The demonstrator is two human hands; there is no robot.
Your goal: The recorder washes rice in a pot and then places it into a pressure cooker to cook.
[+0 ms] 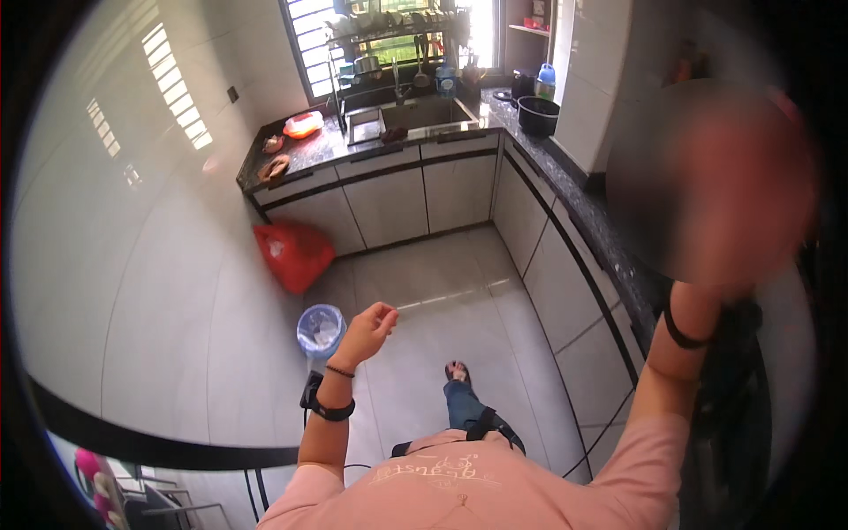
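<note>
My left hand (373,329) hangs over the tiled floor, its fingers loosely curled with nothing seen in them. A blue-lined waste bin (322,331) stands just to its left. My right arm reaches up and to the right, past the dark stone counter (606,228). A round blurred patch covers my right hand (725,192), so its fingers and anything in them cannot be made out. Dark bands circle both of my wrists.
A red plastic bag (298,258) lies on the floor by the white cabinets (387,199). Beyond are the sink (427,114), a dish rack (397,32) and a black pot (538,116). An orange dish (303,124) sits on the left counter.
</note>
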